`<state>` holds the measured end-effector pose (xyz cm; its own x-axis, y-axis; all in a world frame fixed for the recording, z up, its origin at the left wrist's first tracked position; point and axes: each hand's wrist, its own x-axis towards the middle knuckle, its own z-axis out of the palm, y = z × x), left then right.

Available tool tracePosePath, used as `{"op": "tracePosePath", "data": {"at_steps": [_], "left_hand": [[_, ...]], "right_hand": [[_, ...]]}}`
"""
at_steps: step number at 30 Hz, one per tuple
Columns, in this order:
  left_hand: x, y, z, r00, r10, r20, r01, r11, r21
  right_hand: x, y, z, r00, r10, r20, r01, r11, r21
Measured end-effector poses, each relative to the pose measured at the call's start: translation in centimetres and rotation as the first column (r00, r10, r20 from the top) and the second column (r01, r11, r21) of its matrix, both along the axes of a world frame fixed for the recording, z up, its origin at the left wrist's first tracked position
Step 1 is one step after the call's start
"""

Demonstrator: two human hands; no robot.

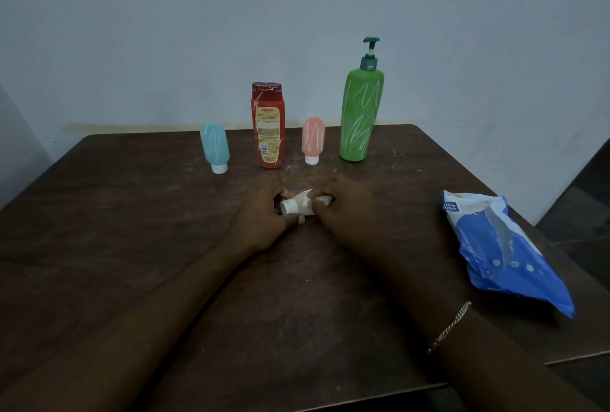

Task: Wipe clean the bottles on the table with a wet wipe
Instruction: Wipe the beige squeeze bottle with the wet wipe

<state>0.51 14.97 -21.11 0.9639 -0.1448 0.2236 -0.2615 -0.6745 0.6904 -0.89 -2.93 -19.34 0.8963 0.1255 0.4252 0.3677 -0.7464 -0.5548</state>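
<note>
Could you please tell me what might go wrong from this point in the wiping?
1. The blue bottle and pink bottle stand on narrow caps, so a reaching hand could topple them.
2. The small white bottle is pinched between the left hand and right hand; if wet, it might slip out.
3. The wipe pack lies near the table edge, and the right forearm could push it off.

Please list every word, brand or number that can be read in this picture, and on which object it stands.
"Karthika": label of the red bottle; the fine print beneath is too small to read.
"mee mee": corner of the blue wipes packet; its other print is blurred.
Green pump bottle, blue tube, pink tube, small white bottle: no readable text.
</note>
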Motion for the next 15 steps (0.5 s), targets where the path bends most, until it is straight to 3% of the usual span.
{"op": "tracePosePath", "data": {"at_steps": [3,7,12,15], "left_hand": [[0.1,0.0,0.0,1.0,0.001,-0.01,-0.001,1.0,-0.012],[0.0,0.0,0.0,1.0,-0.01,-0.002,0.01,1.0,-0.017],[0.1,0.1,-0.1,1.0,-0.01,-0.011,0.01,1.0,-0.019],[0.2,0.0,-0.1,1.0,-0.012,-0.009,0.012,1.0,-0.014]], "right_hand": [[-0.4,-0.7,-0.6,1.0,0.02,0.004,-0.02,0.999,-0.028],[0.6,-2.3,-0.6,0.995,-0.093,0.034,0.091,0.995,0.046],[0.3,-0.6,-0.7,1.0,-0.002,0.026,0.002,1.0,-0.023],[0.4,-2.3,-0.9,0.999,-0.054,0.004,0.054,0.998,0.013]]}}
